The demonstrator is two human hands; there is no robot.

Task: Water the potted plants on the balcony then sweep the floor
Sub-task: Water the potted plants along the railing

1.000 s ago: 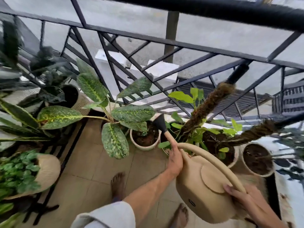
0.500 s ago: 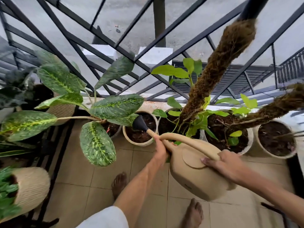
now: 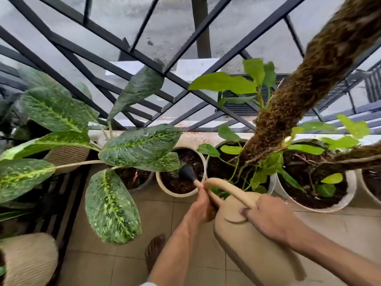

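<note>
I hold a beige watering can (image 3: 245, 242) over the tiled floor. My right hand (image 3: 270, 218) grips its curved handle. My left hand (image 3: 201, 205) is wrapped around the spout just behind the black rose head (image 3: 186, 172). The rose hangs over the soil of a small cream pot (image 3: 177, 194) that shows only bare soil. To its left stands a plant with large speckled leaves (image 3: 140, 144) in a dark pot (image 3: 142, 185). To the right a white pot (image 3: 313, 207) holds a light-green climber on a coir pole (image 3: 309, 79).
A black metal railing (image 3: 127, 52) runs behind the row of pots. A ribbed beige pot (image 3: 28, 259) stands at the lower left beside a dark floor rack. My bare foot (image 3: 154, 250) rests on the beige tiles (image 3: 92, 265). Another pot (image 3: 369, 190) sits at the far right.
I have leaned closer and lower towards the pots. The can has tipped forward, and its rose head now hangs over the small cream pot's soil.
</note>
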